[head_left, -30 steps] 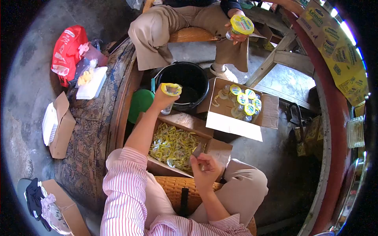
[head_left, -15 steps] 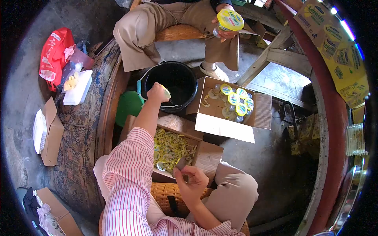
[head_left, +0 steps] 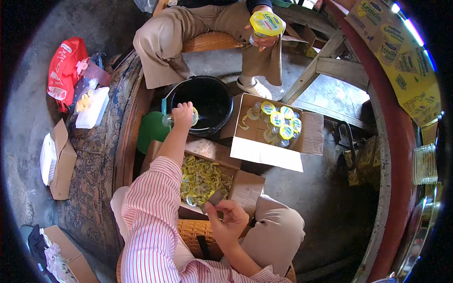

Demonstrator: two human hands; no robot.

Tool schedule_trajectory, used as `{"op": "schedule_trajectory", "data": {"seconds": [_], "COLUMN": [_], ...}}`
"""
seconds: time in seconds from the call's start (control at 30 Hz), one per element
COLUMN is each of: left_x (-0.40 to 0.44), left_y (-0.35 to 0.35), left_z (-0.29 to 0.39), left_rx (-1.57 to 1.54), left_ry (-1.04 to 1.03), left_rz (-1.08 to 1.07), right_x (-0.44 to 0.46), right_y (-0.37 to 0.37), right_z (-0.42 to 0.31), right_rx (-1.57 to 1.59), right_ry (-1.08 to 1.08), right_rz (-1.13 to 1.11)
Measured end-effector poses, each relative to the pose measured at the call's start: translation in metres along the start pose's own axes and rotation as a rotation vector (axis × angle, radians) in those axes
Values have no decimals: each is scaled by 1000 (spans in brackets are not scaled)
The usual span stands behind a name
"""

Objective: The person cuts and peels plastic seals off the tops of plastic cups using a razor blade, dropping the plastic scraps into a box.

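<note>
My left hand (head_left: 182, 114) is wrapped round a clear plastic cup (head_left: 167, 119), tipped sideways over the near left rim of a black bucket (head_left: 222, 101). My right hand (head_left: 230, 218) pinches a small flat grey blade (head_left: 213, 198) above the near edge of a cardboard box holding many yellow lid strips (head_left: 203, 177). Right of the bucket, an open carton (head_left: 245, 134) holds several clear cups with yellow lids (head_left: 275, 119). Across from me, a seated person's hand (head_left: 264, 41) holds a cup with a yellow lid marked Lemon (head_left: 267, 23).
A green round object (head_left: 150, 132) lies left of the bucket. On the left are a red bag (head_left: 66, 70), a white container (head_left: 93, 108) and small cardboard boxes (head_left: 63, 165). A wooden frame (head_left: 342, 70) and stacked clear cups (head_left: 424, 165) stand at the right.
My left hand moved from above the strips to the bucket and tipped the cup sideways. My right hand shifted slightly left and down with the blade. The other person's cup remains held.
</note>
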State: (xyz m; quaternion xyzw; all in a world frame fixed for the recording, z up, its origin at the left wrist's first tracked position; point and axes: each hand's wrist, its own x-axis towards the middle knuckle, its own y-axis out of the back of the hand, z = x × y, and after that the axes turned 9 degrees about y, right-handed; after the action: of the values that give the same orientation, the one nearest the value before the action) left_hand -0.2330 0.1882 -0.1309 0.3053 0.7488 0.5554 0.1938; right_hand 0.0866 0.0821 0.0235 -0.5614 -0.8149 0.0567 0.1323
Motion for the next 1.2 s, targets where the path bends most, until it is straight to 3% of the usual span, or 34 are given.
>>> {"op": "schedule_trajectory", "data": {"seconds": [0.23,0.53,0.67,0.77,0.8,0.9,0.93,1.03,1.07,1.17,1.2], "left_x": [0,-1,-3,-1,8,3,-5,0,-3,2,1], "left_y": [-7,-14,-2,4,8,3,24,39,42,46,46], "left_z": [8,19,15,18,14,14,16,15,16,17,15], "left_rx": [161,126,-55,-46,-32,-165,-54,68,21,101,69], "left_ry": [-140,-51,19,196,198,219,204,170,212,219,145], "left_rz": [226,323,234,-113,-479,-157,-115,-574,-482,-678,-598], "right_x": [1,0,0,0,0,-1,-1,-2,-1,-1,-1], "right_y": [2,1,0,-1,-1,-1,-1,0,-1,-2,-2], "right_z": [1,-2,-4,-4,-4,-2,-2,-2,-3,-3,-4], "right_rx": [-32,-13,-34,-18,-16,27,14,-8,-2,-6,-11], "right_ry": [41,54,69,64,60,54,53,47,44,50,53], "right_rz": [-12,-10,-14,-18,-23,-11,-8,-3,-6,-6,-6]}}
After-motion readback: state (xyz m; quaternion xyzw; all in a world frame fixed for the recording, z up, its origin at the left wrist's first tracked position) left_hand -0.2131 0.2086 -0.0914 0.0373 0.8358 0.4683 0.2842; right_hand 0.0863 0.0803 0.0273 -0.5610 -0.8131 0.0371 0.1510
